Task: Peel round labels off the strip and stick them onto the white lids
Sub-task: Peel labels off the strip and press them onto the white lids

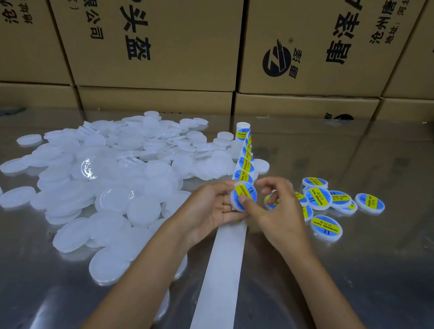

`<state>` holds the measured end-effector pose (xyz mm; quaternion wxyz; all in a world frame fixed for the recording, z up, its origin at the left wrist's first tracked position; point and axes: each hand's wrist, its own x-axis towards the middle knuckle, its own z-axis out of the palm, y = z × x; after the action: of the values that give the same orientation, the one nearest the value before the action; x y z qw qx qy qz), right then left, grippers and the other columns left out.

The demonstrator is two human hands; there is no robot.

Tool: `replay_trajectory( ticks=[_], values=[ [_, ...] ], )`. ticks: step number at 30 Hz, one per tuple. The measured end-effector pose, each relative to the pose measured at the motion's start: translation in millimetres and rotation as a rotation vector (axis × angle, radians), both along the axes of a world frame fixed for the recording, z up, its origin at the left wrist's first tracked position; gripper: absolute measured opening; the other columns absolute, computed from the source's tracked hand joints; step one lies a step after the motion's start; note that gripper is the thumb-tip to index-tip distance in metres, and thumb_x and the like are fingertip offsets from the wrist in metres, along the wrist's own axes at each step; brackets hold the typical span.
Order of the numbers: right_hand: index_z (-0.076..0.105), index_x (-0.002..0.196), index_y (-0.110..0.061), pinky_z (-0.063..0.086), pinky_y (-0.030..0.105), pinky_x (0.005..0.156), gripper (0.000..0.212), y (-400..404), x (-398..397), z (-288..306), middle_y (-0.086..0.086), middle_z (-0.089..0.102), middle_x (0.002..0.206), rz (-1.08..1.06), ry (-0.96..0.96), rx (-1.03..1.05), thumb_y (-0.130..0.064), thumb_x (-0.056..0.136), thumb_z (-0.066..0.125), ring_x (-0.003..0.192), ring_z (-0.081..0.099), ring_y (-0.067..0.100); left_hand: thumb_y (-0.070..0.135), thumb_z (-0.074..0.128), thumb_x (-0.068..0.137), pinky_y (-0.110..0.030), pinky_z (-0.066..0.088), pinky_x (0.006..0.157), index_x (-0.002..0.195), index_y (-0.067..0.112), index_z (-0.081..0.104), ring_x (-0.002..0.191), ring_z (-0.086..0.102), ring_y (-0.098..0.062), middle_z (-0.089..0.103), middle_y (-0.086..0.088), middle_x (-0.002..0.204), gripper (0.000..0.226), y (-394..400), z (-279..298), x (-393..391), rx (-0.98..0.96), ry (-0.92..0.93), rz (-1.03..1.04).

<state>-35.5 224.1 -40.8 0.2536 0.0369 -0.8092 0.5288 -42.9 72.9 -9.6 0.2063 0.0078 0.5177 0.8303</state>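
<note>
We take the long white strip (217,288) as our marker. It runs straight away from us, from the near edge of the shiny table (357,307) up to the small roll (242,130) at the far end. The near part is bare white paper. The labels (244,165) still to peel sit on the far part, just past our hands.

Our left hand (211,209) is just left of the strip. Its fingers curl under one white lid (243,196) and hold it right over the strip. A blue and yellow label is already on that lid. Our right hand (277,209) is just right of the strip. Its thumb presses on the label's edge, and its other fingers are bent above, holding nothing.

We think the label is being rubbed flat now. Next this lid should go right of the strip, to the done lids (325,227). A new one comes from the big pile of plain lids (114,178), left of the strip, nearer the left hand. Behind it all stand brown boxes (158,32).
</note>
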Motion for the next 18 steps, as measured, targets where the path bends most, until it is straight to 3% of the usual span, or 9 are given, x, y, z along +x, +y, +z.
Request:
replay_trajectory(
  ticks=[2, 4, 7, 10, 13, 18],
  values=[
    [0.055, 0.109, -0.028, 0.040, 0.014, 0.068, 0.052, 4.8, -1.0, 0.3, -0.011, 0.052, 0.091, -0.041, -0.045, -0.001, -0.038, 0.070, 0.087, 0.079, 0.048, 0.003, 0.008, 0.045, 0.102, -0.042, 0.060, 0.090, 0.133, -0.005, 0.055, 0.112, 0.069, -0.035, 0.070, -0.024, 0.120, 0.036, -2.4, 1.6, 0.2, 0.102, -0.047, 0.004],
    [0.055, 0.109, -0.028, 0.041, 0.016, 0.068, 0.053, 4.1, -0.8, 0.0, -0.013, 0.053, 0.090, -0.017, -0.070, -0.029, -0.046, 0.069, 0.086, 0.077, 0.049, 0.004, 0.010, 0.048, 0.101, -0.043, 0.057, 0.094, 0.135, -0.006, 0.053, 0.114, 0.068, -0.035, 0.067, -0.026, 0.124, 0.038, -2.9, 3.8, 1.3, 0.167, -0.070, -0.015],
    [0.059, 0.087, -0.030, 0.039, 0.012, 0.060, 0.035, -0.7, 1.1, -3.9, -0.017, 0.060, 0.073, 0.014, -0.043, 0.011, -0.053, 0.072, 0.080, 0.067, 0.053, 0.000, 0.011, 0.051, 0.098, -0.041, 0.058, 0.094, 0.135, -0.007, 0.054, 0.115, 0.068, -0.035, 0.067, -0.027, 0.124, 0.041, 0.7, 5.2, 3.9, 0.168, -0.058, -0.041],
    [0.044, 0.063, -0.028, 0.035, 0.016, 0.051, 0.044, 0.0, 3.1, -5.0, -0.018, 0.051, 0.055, -0.044, 0.003, 0.129, -0.060, 0.081, 0.067, 0.053, 0.047, 0.005, 0.012, 0.049, 0.100, -0.042, 0.058, 0.094, 0.134, -0.006, 0.054, 0.115, 0.067, -0.036, 0.067, -0.027, 0.123, 0.039, 3.0, 4.4, 5.5, 0.113, -0.022, -0.060],
    [0.035, 0.059, -0.022, 0.030, 0.022, 0.049, 0.052, 4.6, 2.9, -4.6, -0.010, 0.043, 0.052, -0.086, 0.047, 0.217, -0.057, 0.092, 0.054, 0.051, 0.038, 0.012, 0.012, 0.048, 0.102, -0.041, 0.060, 0.090, 0.133, -0.003, 0.057, 0.112, 0.069, -0.035, 0.069, -0.024, 0.121, 0.036, 5.6, 3.0, 5.6, 0.045, 0.021, -0.062],
    [0.049, 0.057, -0.009, 0.026, 0.023, 0.048, 0.055, 9.4, -1.4, -7.3, -0.007, 0.045, 0.048, -0.139, 0.083, 0.258, -0.042, 0.102, 0.047, 0.049, 0.037, 0.016, 0.015, 0.050, 0.103, -0.039, 0.063, 0.081, 0.126, 0.002, 0.062, 0.093, 0.074, -0.030, 0.073, -0.023, 0.110, 0.030, 10.0, 3.2, 6.0, -0.116, 0.072, -0.060]
  ],
)
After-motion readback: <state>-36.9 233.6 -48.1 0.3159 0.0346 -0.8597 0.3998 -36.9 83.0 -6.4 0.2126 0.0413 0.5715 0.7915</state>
